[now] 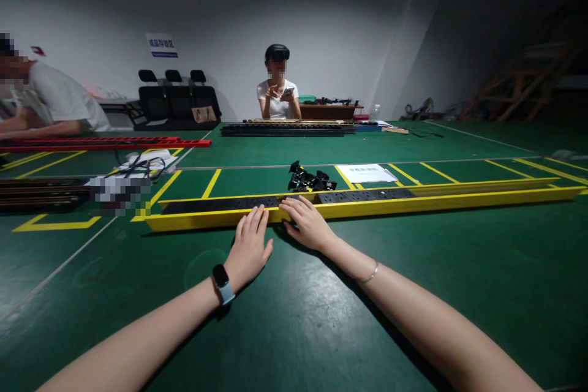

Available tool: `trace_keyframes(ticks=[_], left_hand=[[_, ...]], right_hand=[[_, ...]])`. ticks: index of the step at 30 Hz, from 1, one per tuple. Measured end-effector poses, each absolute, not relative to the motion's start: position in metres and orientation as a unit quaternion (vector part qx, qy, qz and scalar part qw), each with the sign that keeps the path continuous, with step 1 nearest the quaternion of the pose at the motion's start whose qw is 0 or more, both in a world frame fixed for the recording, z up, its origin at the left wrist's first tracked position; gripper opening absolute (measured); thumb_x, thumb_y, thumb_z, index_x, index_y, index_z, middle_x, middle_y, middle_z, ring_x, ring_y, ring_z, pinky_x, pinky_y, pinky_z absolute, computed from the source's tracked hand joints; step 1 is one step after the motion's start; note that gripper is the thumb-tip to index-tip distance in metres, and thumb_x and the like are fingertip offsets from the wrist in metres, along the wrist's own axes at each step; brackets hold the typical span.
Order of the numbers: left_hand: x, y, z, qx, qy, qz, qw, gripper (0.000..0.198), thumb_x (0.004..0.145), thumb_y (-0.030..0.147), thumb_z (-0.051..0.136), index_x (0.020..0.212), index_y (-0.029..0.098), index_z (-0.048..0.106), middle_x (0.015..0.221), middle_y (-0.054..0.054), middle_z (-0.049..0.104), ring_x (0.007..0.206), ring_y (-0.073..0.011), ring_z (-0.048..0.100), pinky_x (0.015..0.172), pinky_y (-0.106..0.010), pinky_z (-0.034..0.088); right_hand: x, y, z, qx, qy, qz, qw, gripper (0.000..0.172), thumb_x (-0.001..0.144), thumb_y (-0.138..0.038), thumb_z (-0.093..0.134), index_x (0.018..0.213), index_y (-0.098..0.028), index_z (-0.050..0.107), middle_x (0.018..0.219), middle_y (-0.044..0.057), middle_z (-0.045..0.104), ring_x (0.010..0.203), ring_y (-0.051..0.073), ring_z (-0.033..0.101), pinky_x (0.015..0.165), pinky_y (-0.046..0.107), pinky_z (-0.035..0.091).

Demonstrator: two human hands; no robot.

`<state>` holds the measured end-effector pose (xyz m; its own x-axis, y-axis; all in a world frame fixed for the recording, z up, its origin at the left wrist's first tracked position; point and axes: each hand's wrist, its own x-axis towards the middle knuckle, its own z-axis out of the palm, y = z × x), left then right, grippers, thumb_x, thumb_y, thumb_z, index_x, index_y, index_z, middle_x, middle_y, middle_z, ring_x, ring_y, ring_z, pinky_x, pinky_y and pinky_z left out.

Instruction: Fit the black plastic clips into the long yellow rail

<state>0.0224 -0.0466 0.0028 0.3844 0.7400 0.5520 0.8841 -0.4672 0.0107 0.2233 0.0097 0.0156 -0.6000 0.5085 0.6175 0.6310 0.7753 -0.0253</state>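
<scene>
A long yellow channel (220,218) lies crosswise on the green table, with black socket modules (367,195) seated in a row inside it. My left hand (250,245) lies against the front wall left of the middle, its fingers stretched out and the thumb apart. Just to the right, my right hand (307,220) reaches over the front rim, fingers extended at a gap between the modules. Its thumb stays in front of the wall, and the fingertips are partly hidden. A pile of small black parts (310,179) sits right behind the channel.
Behind the pile, a white paper sign (366,173) lies near yellow tape lines. Black cables (142,165) and red rails (114,143) are on the left. Dark rails (285,130) lie at the back before a seated person (278,95). Another person (59,98) leans in at far left.
</scene>
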Motion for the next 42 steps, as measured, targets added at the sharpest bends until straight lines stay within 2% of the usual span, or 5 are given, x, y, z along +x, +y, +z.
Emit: trace_keyframes(ticks=[8,16,22,32,42], left_hand=[[0.0226,-0.0478,0.0042,-0.819,-0.496,-0.251,0.141,0.061,0.088,0.026,0.043,0.144,0.011,0.024,0.150,-0.017,0.027,0.140,-0.0293,0.022,0.112,-0.050,0.025],[0.0233,-0.0473,0.0044,-0.819,-0.497,-0.250,0.140,0.061,0.088,0.026,0.044,0.144,0.010,0.024,0.150,-0.017,0.028,0.140,-0.0292,0.021,0.112,-0.049,0.025],[0.0226,-0.0469,0.0042,-0.819,-0.495,-0.255,0.140,0.061,0.088,0.026,0.044,0.144,0.012,0.024,0.150,-0.017,0.029,0.140,-0.0296,0.023,0.111,-0.050,0.026],[0.0221,-0.0477,0.0046,-0.820,-0.497,-0.250,0.135,0.060,0.088,0.026,0.043,0.144,0.011,0.025,0.150,-0.017,0.027,0.140,-0.0289,0.022,0.112,-0.049,0.024],[0.0227,-0.0474,0.0043,-0.820,-0.497,-0.250,0.134,0.061,0.088,0.026,0.044,0.144,0.011,0.024,0.151,-0.017,0.027,0.140,-0.0290,0.022,0.112,-0.049,0.025]], right_hand=[[0.2209,0.0080,0.0175,-0.348,-0.871,-0.108,0.330,0.039,0.086,-0.019,0.049,0.126,-0.019,0.050,0.123,0.010,0.060,0.119,0.021,0.050,0.107,0.045,0.034],[0.2251,0.0075,0.0185,-0.315,-0.890,-0.095,0.315,0.049,0.088,-0.018,0.045,0.137,-0.020,0.041,0.134,0.008,0.053,0.127,0.019,0.044,0.111,0.044,0.030],[0.2212,0.0094,0.0160,-0.327,-0.885,-0.100,0.316,0.053,0.084,-0.016,0.049,0.137,-0.020,0.041,0.128,0.009,0.057,0.122,0.019,0.048,0.109,0.044,0.032],[0.2215,0.0100,0.0174,-0.369,-0.859,-0.116,0.335,0.042,0.088,-0.019,0.045,0.130,-0.017,0.047,0.116,0.011,0.062,0.111,0.022,0.054,0.102,0.044,0.039],[0.2237,0.0109,0.0153,-0.341,-0.875,-0.084,0.332,0.047,0.085,-0.015,0.045,0.132,-0.017,0.043,0.120,0.011,0.058,0.113,0.023,0.052,0.099,0.042,0.043]])
